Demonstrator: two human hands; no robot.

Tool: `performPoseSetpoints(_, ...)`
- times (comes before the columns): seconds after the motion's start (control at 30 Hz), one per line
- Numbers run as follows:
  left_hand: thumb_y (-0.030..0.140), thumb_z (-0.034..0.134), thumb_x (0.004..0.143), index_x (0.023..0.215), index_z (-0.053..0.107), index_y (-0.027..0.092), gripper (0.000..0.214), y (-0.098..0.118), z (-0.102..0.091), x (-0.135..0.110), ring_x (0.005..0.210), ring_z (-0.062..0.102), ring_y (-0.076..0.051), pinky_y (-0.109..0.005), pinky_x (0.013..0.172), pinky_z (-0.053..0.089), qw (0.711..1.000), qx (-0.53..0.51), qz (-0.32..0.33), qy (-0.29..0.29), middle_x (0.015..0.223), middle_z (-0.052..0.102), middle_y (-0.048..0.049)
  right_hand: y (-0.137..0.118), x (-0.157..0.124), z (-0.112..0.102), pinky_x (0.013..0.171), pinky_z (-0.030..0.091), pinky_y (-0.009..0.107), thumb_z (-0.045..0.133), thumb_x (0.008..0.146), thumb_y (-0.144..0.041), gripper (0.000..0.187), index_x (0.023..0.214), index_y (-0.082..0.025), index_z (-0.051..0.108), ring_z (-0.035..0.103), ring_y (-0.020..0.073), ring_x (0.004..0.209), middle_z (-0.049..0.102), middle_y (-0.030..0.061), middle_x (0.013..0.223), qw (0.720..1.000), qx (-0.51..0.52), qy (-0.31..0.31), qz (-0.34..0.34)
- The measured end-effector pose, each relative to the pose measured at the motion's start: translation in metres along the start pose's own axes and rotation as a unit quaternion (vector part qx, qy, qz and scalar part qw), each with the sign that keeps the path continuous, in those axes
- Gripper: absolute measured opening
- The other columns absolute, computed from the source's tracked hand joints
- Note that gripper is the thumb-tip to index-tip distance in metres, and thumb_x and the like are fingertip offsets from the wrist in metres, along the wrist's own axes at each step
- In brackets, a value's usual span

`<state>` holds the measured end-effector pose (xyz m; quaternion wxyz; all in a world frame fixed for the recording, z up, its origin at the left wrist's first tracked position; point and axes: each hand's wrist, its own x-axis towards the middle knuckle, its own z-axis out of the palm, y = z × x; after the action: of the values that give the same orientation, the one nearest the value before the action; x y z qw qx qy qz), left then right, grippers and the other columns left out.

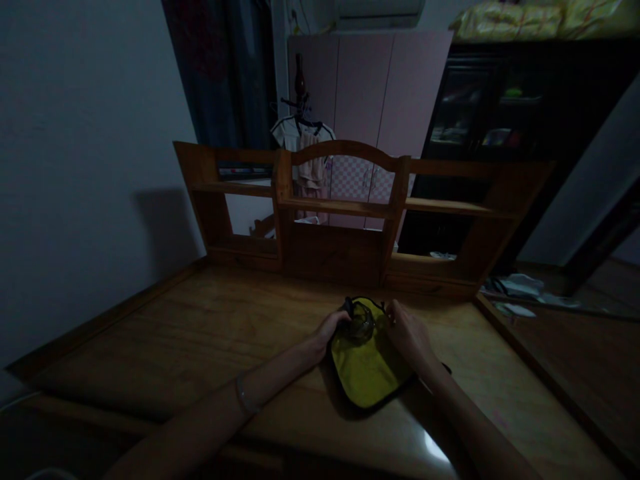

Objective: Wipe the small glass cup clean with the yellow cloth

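Note:
A yellow fabric pouch (367, 370) with a dark edge lies on the wooden desk (210, 333) in front of me. At its far end sits a dark, rounded, shiny item (361, 325) that I cannot name in the dim light. My left hand (330, 328) grips the pouch's far left edge beside that item, fingers curled. My right hand (407, 331) pinches the pouch's far right edge, fingers closed. A thin bracelet circles my left forearm.
A wooden hutch with shelves (345, 207) stands along the desk's back edge. A grey wall (75, 167) is on the left. Behind are a clothes rack with a hanging shirt (300, 137), pink cupboards (380, 87) and a dark cabinet (480, 113). Papers (517, 290) lie at the right.

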<state>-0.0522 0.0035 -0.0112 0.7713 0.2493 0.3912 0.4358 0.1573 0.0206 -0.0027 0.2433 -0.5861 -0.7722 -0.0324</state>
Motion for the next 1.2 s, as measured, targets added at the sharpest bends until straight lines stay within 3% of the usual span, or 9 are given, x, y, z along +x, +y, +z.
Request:
performPoseSetpoints(0.27, 0.024, 0.058, 0.073, 0.095, 0.069, 0.007, 0.029, 0.000, -0.001, 0.003, 0.069, 0.068, -0.020, -0.028, 0.071, 0.054, 0.999, 0.040, -0.004, 0.011, 0.083, 0.074, -0.0100, 0.002, 0.000, -0.001, 0.058, 0.024, 0.029, 0.057, 0.079, -0.013, 0.045, 0.123, -0.016, 0.047, 0.058, 0.0198, 0.078, 0.064, 0.0099, 0.103, 0.999, -0.037, -0.025, 0.028)
performPoseSetpoints(0.4, 0.022, 0.056, 0.073, 0.094, 0.069, 0.007, 0.029, 0.001, 0.000, 0.005, 0.072, 0.069, -0.020, -0.028, 0.072, 0.054, 0.999, 0.037, 0.000, 0.001, 0.085, 0.074, -0.0100, 0.001, 0.001, -0.003, 0.059, 0.028, 0.028, 0.056, 0.078, -0.010, 0.056, 0.131, -0.024, 0.047, 0.058, 0.0199, 0.078, 0.059, 0.0095, 0.109, 0.998, -0.042, -0.036, 0.018)
performPoseSetpoints(0.53, 0.021, 0.056, 0.073, 0.095, 0.069, 0.006, 0.030, 0.002, 0.001, 0.004, 0.071, 0.069, -0.019, -0.027, 0.071, 0.054, 0.999, 0.035, 0.001, 0.002, 0.085, 0.074, -0.0105, 0.001, 0.000, -0.004, 0.060, 0.030, 0.028, 0.056, 0.077, -0.008, 0.055, 0.128, -0.028, 0.052, 0.057, 0.0187, 0.074, 0.058, 0.0073, 0.103, 0.999, -0.029, -0.044, 0.006)
performPoseSetpoints(0.8, 0.023, 0.057, 0.074, 0.091, 0.069, 0.007, 0.027, 0.003, 0.003, -0.001, 0.065, 0.067, -0.018, -0.025, 0.064, 0.053, 0.999, 0.044, 0.000, 0.022, 0.080, 0.074, -0.0089, -0.005, 0.001, -0.009, 0.064, 0.037, 0.028, 0.056, 0.084, -0.029, 0.040, 0.120, -0.013, 0.046, 0.055, 0.0218, 0.085, 0.049, 0.0130, 0.111, 0.999, -0.008, 0.041, 0.027)
performPoseSetpoints(0.97, 0.022, 0.056, 0.073, 0.091, 0.069, 0.007, 0.027, 0.003, 0.002, 0.002, 0.069, 0.068, -0.019, -0.027, 0.069, 0.054, 0.999, 0.041, -0.002, 0.021, 0.081, 0.074, -0.0097, 0.000, 0.004, -0.005, 0.069, 0.041, 0.028, 0.049, 0.087, -0.016, 0.024, 0.111, -0.014, 0.053, 0.057, 0.0198, 0.085, 0.049, 0.0124, 0.111, 0.999, 0.008, 0.036, 0.023)
performPoseSetpoints(1.2, 0.022, 0.057, 0.073, 0.093, 0.069, 0.007, 0.028, 0.003, 0.003, 0.001, 0.070, 0.069, -0.020, -0.027, 0.068, 0.054, 0.999, 0.039, 0.001, 0.019, 0.082, 0.074, -0.0099, 0.013, 0.006, 0.003, 0.074, 0.044, 0.029, 0.051, 0.082, -0.005, 0.035, 0.114, -0.017, 0.058, 0.059, 0.0204, 0.088, 0.049, 0.0125, 0.116, 0.999, 0.028, 0.020, 0.017)
